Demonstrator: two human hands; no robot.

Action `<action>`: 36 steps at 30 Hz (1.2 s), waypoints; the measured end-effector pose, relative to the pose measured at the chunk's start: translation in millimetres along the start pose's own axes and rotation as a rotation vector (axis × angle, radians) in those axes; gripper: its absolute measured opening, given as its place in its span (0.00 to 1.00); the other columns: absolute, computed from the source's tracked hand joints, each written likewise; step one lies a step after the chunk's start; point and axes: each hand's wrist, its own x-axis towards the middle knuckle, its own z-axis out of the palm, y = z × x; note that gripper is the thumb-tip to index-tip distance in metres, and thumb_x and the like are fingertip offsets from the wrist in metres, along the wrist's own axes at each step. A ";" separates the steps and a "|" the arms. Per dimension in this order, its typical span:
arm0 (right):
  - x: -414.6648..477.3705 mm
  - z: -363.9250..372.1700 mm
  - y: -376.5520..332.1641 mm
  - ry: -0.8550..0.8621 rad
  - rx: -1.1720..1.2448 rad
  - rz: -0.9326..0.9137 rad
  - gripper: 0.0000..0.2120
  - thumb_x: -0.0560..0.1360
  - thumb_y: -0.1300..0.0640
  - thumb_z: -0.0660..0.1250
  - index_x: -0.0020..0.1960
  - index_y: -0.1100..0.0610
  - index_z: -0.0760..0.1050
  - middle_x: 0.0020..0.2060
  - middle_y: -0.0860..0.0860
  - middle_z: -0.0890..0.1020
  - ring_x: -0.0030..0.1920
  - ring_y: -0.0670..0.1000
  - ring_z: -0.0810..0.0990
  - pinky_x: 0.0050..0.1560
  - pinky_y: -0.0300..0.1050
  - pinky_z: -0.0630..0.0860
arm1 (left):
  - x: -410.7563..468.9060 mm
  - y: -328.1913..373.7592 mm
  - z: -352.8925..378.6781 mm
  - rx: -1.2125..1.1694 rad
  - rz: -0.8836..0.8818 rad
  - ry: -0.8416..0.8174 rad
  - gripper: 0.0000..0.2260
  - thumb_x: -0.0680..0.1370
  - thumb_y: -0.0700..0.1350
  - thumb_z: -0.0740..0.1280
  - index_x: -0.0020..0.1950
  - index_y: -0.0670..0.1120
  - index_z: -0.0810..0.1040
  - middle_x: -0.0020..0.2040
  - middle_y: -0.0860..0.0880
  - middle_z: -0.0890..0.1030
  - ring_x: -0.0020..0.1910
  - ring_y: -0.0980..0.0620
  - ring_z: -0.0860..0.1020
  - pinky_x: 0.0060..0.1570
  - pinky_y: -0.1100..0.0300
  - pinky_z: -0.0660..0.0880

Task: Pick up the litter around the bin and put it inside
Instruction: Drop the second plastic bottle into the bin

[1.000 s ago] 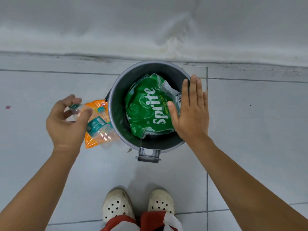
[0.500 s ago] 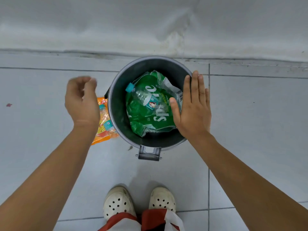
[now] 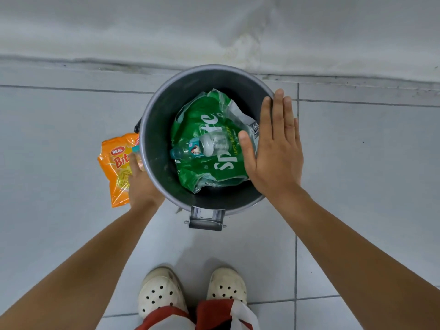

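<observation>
- Nearest the camera, two pale perforated clogs [image 3: 192, 291] are seen planted on the tiled floor [image 3: 59, 234], toes pointed at the bin; the stance is judged to be taken for reaching down over it.
- The bin's metal pedal bracket [image 3: 206, 219] is seen at the near rim, facing the person.
- The left hand [image 3: 140, 184] is lowered beside the bin's left wall, on the orange snack packet [image 3: 115, 167]. Its fingers are laid over the packet's right edge, but it cannot be told whether the grip is closed on the packet, since the fingertips are hidden against the bin wall.
- The packet is lying flat on the floor, touching or just beside the bin, and is judged to be the next piece of litter to go in. A small teal-capped item [image 3: 136, 148] is glimpsed at its upper right edge; it is too hidden to be identified.
- The right hand [image 3: 273, 151] is held flat and spread, fingers apart and clamped on nothing, palm resting over the bin's right rim; this is judged to steady the bin.
- The grey bin [image 3: 154, 139] is stood open against the wall base. Inside it, a crumpled green Sprite wrapper [image 3: 202, 177] is lying, with a clear plastic bottle [image 3: 202, 146] resting across it.
- Farthest, the pale stained wall [image 3: 214, 27] is noted.
</observation>
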 end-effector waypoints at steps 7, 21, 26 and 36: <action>-0.4 -3.1 -0.7 -0.043 0.010 0.010 0.34 0.81 0.41 0.46 0.78 0.62 0.49 0.78 0.58 0.50 0.77 0.55 0.46 0.76 0.56 0.50 | -10.7 8.4 -50.1 -0.339 0.351 0.436 0.26 0.73 0.37 0.69 0.71 0.43 0.69 0.74 0.35 0.58 0.66 0.64 0.68 0.59 0.78 0.63; 0.8 -5.4 -1.2 -0.083 0.010 0.024 0.34 0.80 0.40 0.41 0.78 0.60 0.47 0.78 0.56 0.48 0.78 0.54 0.44 0.76 0.57 0.48 | -78.1 70.4 -41.5 -0.002 1.070 0.363 0.31 0.73 0.54 0.67 0.71 0.39 0.66 0.70 0.37 0.70 0.68 0.42 0.72 0.60 0.41 0.73; 1.0 -5.2 -1.9 -0.055 0.010 0.021 0.33 0.80 0.41 0.43 0.78 0.62 0.50 0.78 0.58 0.51 0.77 0.56 0.47 0.76 0.58 0.49 | -29.2 29.4 -53.0 -0.387 0.629 0.455 0.23 0.76 0.50 0.64 0.68 0.40 0.68 0.66 0.47 0.73 0.65 0.49 0.72 0.66 0.47 0.69; 0.9 -2.3 -1.0 -0.022 0.023 0.021 0.33 0.80 0.41 0.43 0.78 0.61 0.50 0.78 0.57 0.51 0.77 0.55 0.47 0.76 0.57 0.50 | 53.1 -68.0 -3.4 0.819 0.441 -0.082 0.45 0.70 0.66 0.64 0.79 0.51 0.47 0.80 0.46 0.49 0.79 0.42 0.47 0.73 0.37 0.55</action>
